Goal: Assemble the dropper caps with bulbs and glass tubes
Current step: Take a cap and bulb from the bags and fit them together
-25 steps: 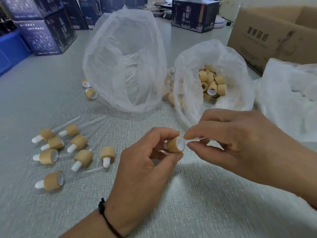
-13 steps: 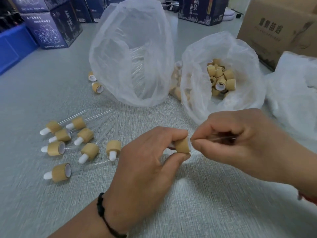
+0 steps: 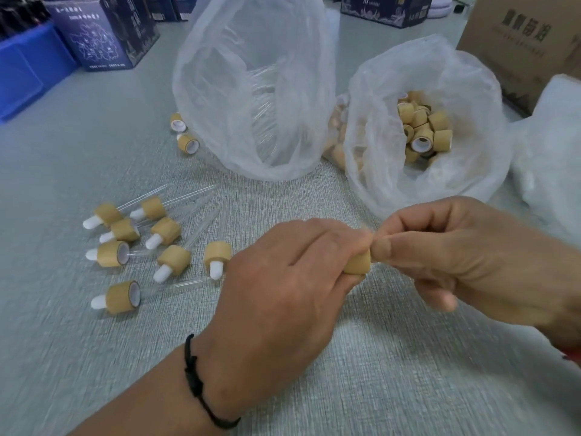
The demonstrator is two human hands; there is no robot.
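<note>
Hiding most of a bamboo-coloured cap (image 3: 356, 262) behind the curled fingers of the left hand (image 3: 283, 278) and the thumb of the right hand (image 3: 465, 256), leaving any bulb or glass tube there impossible to make out. Running off the right edge: the right wrist, a cardboard box (image 3: 528, 42) and a white bag (image 3: 553, 146). Blurring through the translucent plastic bag (image 3: 251, 89), faint clear tubes too indistinct to count. Showing only partly behind the second bag (image 3: 377, 121), more caps (image 3: 338, 130).
</note>
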